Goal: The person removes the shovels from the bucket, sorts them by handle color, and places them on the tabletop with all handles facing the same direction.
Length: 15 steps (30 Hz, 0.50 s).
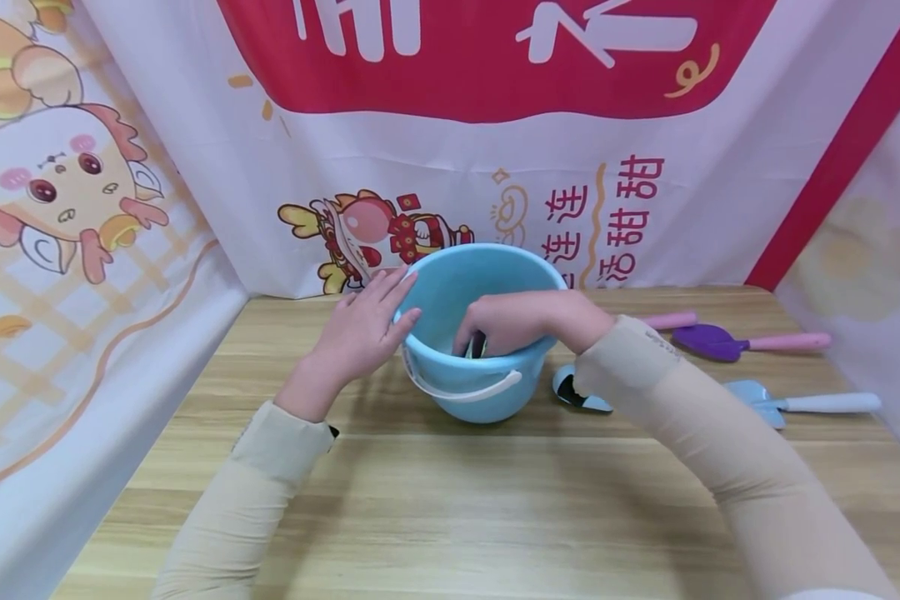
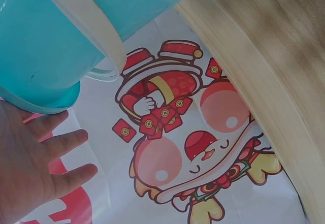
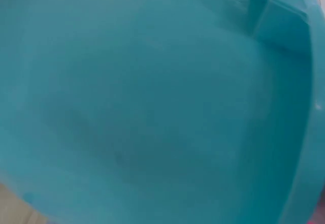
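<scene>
A light-blue bucket (image 1: pixel 487 392) with a white handle (image 1: pixel 472 395) stands upright on the wooden table. My left hand (image 1: pixel 365 325) rests at its left rim with the fingers extended; in the left wrist view, the fingers (image 2: pixel 63 142) spread beside the rim. My right hand (image 1: pixel 506 323) reaches over the right rim into the bucket, fingers curled downward. Between those fingers shows a small dark thing with a greenish edge (image 1: pixel 477 345); what it is, I cannot tell. The blue wall of the bucket (image 3: pixel 152 107) fills the right wrist view.
Right of the bucket lie a light-blue and black piece (image 1: pixel 579 392), a purple shovel with a pink handle (image 1: pixel 708 342), another pink handle (image 1: pixel 671 320) and a light-blue shovel with a pale handle (image 1: pixel 817 403). A printed cloth (image 1: pixel 450 167) hangs behind the wooden table (image 1: pixel 450 517).
</scene>
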{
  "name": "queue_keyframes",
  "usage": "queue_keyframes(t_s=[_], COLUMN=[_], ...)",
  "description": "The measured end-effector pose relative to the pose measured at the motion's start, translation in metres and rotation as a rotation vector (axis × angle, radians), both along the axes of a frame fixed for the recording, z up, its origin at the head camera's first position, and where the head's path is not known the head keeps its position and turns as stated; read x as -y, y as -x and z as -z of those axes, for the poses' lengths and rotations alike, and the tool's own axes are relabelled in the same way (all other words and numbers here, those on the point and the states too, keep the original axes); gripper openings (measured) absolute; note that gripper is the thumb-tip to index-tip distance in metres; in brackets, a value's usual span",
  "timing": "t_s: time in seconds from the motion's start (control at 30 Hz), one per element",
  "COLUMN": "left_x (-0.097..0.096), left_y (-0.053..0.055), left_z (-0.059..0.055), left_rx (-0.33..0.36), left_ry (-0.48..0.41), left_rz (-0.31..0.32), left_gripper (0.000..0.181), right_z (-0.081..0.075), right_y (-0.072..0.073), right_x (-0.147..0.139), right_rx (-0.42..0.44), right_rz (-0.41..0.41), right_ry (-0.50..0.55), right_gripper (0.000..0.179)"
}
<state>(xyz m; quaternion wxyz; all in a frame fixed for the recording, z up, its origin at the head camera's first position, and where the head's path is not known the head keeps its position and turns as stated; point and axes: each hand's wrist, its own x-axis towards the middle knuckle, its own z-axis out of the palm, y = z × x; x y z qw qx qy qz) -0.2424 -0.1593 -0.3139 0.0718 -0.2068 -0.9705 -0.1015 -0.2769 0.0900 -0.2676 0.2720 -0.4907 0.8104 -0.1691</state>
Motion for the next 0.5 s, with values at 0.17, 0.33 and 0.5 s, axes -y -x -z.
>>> queue_keyframes(t_s=[0.17,0.33,0.5], left_x=[0.0001,-0.0002,0.0001], left_y=[0.0001,0.0001,-0.0002], left_z=[0.0002,0.0004,0.0011], left_rx=[0.000,0.004,0.006], left_ry=[0.004,0.002,-0.010], left_rz=[0.003,0.002,-0.003], left_gripper=[0.068,0.068,0.067], right_z=[0.0015,-0.0017,-0.0042], right_y=[0.0009,-0.0010,-0.0012], right_x=[0.0038,0.0024,0.0020], right_rx=[-0.011,-0.026,-0.036], right_rz=[0.020,0.091,0.111], right_ry=[-0.067,-0.162,-0.211], right_gripper=[0.024,0.034,0.034])
